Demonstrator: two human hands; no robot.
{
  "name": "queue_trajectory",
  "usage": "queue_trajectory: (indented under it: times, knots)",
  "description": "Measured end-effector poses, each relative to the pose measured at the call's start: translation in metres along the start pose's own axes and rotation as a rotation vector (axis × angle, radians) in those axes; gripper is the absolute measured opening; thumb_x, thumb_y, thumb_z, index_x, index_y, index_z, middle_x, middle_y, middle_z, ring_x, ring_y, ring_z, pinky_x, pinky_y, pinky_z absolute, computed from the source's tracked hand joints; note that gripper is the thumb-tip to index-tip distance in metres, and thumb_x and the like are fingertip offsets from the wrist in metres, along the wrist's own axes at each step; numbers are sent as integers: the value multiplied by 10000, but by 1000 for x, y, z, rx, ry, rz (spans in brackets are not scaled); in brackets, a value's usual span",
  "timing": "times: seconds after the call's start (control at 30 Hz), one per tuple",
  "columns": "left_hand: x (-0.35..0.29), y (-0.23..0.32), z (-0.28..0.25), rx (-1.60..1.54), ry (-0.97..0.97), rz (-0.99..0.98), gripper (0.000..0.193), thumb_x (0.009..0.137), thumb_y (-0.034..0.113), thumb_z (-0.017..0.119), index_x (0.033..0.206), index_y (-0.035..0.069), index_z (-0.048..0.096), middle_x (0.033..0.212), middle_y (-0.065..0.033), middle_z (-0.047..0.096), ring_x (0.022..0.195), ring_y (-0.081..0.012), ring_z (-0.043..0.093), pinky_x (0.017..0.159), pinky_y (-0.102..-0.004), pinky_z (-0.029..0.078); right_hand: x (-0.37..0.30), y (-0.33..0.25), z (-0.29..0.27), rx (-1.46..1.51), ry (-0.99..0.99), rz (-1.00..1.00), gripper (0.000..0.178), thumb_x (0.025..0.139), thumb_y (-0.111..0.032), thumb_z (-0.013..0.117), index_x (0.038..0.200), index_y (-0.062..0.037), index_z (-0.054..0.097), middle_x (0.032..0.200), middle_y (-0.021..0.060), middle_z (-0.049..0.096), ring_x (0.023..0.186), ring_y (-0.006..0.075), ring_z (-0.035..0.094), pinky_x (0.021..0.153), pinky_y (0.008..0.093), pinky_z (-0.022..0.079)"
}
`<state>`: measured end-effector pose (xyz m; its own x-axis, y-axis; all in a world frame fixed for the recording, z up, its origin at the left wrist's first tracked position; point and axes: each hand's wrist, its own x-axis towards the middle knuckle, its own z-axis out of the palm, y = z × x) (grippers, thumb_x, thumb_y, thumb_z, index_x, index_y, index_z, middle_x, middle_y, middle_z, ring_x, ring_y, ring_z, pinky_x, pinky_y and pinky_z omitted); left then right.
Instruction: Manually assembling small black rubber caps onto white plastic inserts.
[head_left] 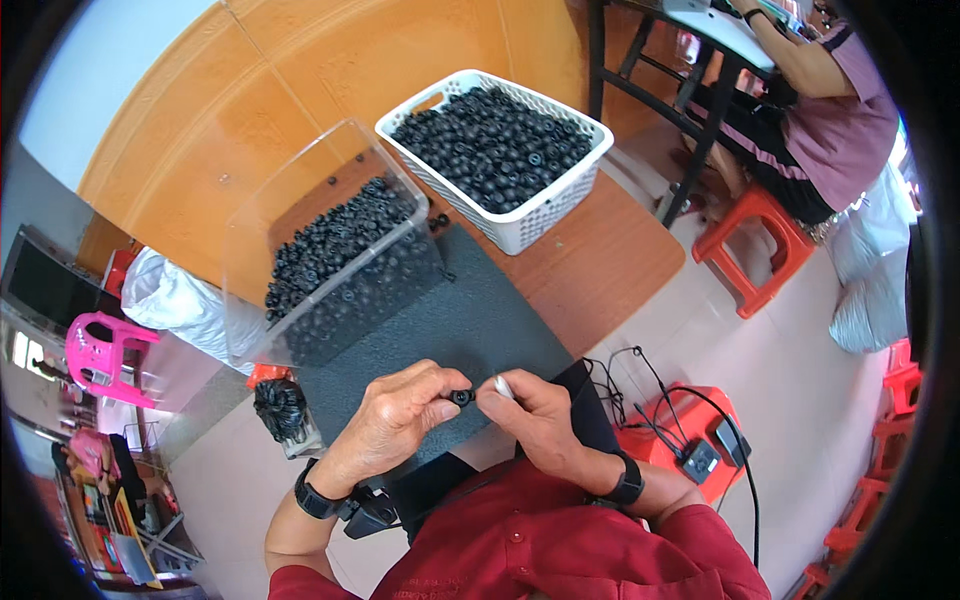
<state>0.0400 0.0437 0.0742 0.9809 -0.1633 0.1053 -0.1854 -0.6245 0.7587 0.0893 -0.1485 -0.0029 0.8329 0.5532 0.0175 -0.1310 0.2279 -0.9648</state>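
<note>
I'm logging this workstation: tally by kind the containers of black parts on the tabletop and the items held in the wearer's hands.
Clear bin: 1
White basket: 1
Black part, left hand: 1
White item, right hand: 1
Total: 4

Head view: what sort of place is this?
Probably a small informal workshop: a white basket and a clear bin hold heaps of small black parts, and another person sits on a red stool at a separate table.
</note>
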Motion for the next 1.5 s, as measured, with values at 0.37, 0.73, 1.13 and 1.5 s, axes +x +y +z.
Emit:
queue_trajectory:
  times: [0.37, 0.73, 1.13, 1.5]
  knots:
    - [-11, -26, 38, -612, 185, -198, 297, 763, 38, 822, 1046, -6, 743, 935, -43, 645, 798, -115, 600, 715, -254, 496, 2, 8, -4, 164, -66, 45, 203, 1002, -230, 636, 949, -34, 645, 689, -72, 487, 589, 13, 386, 507, 203, 294]
    - [-10, -22, 74, -757, 472, -231, 340, 749, 136, 857, 1035, -6, 740, 996, -79, 661, 875, -144, 579, 794, -267, 456, 1, 13, -1, 100, 41, 54, 227, 993, -215, 654, 886, -19, 610, 745, -66, 472, 723, 25, 413, 601, 229, 371]
    - [-21, -41, 77, -924, 445, -210, 287, 797, 109, 821, 1034, -7, 709, 921, -42, 657, 798, -119, 597, 707, -239, 482, -1, 17, -2, -7, 17, 0, 232, 1011, -244, 625, 953, -19, 634, 738, -48, 527, 669, 19, 438, 566, 215, 380]
    - [-22, -45, 79, -1183, 393, -211, 263, 869, 110, 750, 1051, -61, 665, 945, -145, 697, 725, -193, 662, 646, -311, 562, -1, 5, -3, -29, -56, -164, 259, 1057, -212, 522, 1073, 19, 639, 789, 7, 594, 689, 61, 510, 615, 228, 434]
